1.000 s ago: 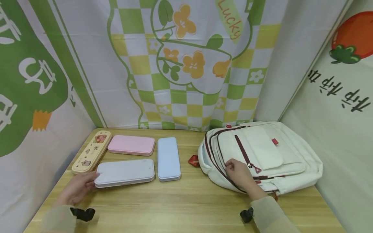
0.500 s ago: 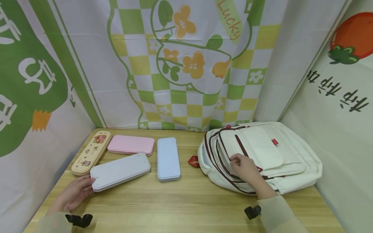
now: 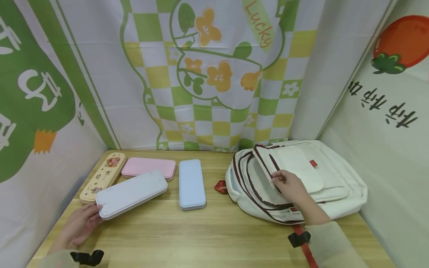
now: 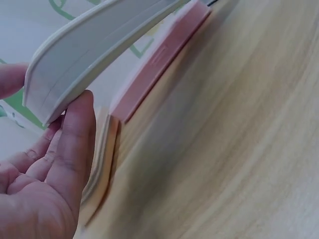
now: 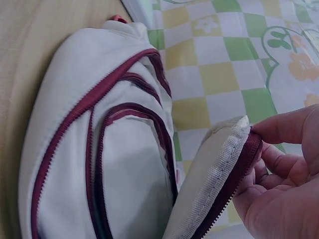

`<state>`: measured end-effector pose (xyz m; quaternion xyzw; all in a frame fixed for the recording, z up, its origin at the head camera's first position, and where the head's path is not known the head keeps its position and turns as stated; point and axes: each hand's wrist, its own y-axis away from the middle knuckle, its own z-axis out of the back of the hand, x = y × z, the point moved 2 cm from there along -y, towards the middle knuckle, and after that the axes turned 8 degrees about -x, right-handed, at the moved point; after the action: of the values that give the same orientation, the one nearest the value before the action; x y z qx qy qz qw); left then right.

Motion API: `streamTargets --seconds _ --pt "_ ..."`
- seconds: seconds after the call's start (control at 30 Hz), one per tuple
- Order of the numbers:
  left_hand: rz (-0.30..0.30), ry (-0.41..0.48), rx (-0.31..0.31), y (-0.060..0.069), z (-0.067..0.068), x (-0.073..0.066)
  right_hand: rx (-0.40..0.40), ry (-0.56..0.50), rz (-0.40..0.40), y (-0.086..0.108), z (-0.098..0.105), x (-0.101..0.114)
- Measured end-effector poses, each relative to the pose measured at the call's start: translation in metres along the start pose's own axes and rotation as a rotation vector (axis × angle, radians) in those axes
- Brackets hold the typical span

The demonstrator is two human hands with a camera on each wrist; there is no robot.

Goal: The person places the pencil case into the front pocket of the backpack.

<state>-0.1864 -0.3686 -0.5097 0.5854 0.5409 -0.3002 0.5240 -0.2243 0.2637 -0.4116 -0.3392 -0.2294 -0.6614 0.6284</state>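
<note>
1. White case: hides part of the pink case's near side; its far end is cut off atop the left wrist view.
2. Cream case, by the table's far left corner: near end partly hidden behind the white case; its smallest print is too tiny to read.
3. Left hand: cut off by the left and bottom edges of its wrist view.
4. Backpack, near the table's right edge: cut off below in the right wrist view.
5. Right hand: cut off by that view's right edge.
6. Table: near edge cut off in the head view; grain blurred in the left wrist view.
</note>
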Motion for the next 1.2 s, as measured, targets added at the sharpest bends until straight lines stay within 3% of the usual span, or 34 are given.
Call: streamTargets --seconds 0.13,0.3,0.5,0.67,0.87,1.2 --pt "-0.035 0.043 0.056 0.003 -0.006 -0.003 -0.007 -0.053 -0.026 0.0 0.011 0.001" --pt "-0.056 0.061 0.107 0.002 -0.027 -0.006 -0.023 -0.108 -0.049 -0.001 0.02 -0.002" --pt "-0.069 0.057 0.132 -0.001 -0.066 -0.005 -0.012 -0.204 -0.088 -0.001 0.026 -0.007" --pt "-0.062 0.067 0.201 -0.002 -0.099 -0.001 -0.013 -0.262 -0.124 -0.002 0.03 -0.011" --pt "-0.054 0.022 0.26 -0.003 -0.145 0.004 -0.024 -0.28 -0.124 -0.003 0.037 -0.01" --pt "-0.028 -0.003 0.302 -0.006 -0.215 0.018 -0.014 -0.341 -0.133 -0.004 0.041 -0.007"
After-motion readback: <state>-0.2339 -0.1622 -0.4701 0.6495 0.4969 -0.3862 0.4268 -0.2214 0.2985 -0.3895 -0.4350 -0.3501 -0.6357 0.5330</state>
